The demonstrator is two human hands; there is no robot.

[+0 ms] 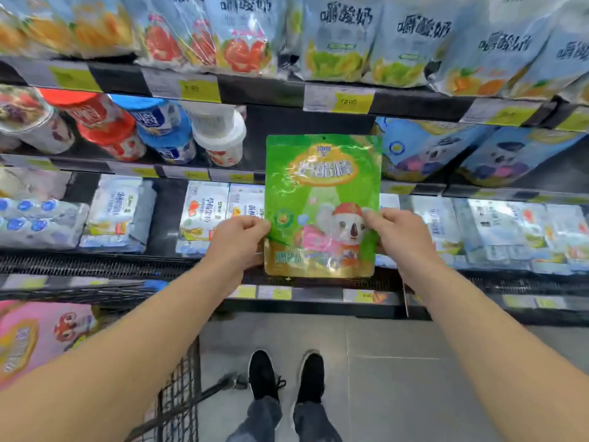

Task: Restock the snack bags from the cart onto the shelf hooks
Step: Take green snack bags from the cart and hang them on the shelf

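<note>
A green snack bag (322,186) with a koala picture is held upright in front of the shelf, its top hole near a dark gap in the second shelf row. My left hand (239,240) pinches its left edge and my right hand (398,234) pinches its right edge. Blue koala bags (424,148) hang just to the right of the gap. The black wire cart (178,393) stands at the lower left, with a pink snack bag (38,339) in it. No hook is visible behind the green bag.
Pale blue bags (344,36) hang on the top row. Cups and tubs (162,129) fill the shelf left of the gap. White packs (207,215) line the lower shelf. My feet (287,378) stand on grey floor tiles.
</note>
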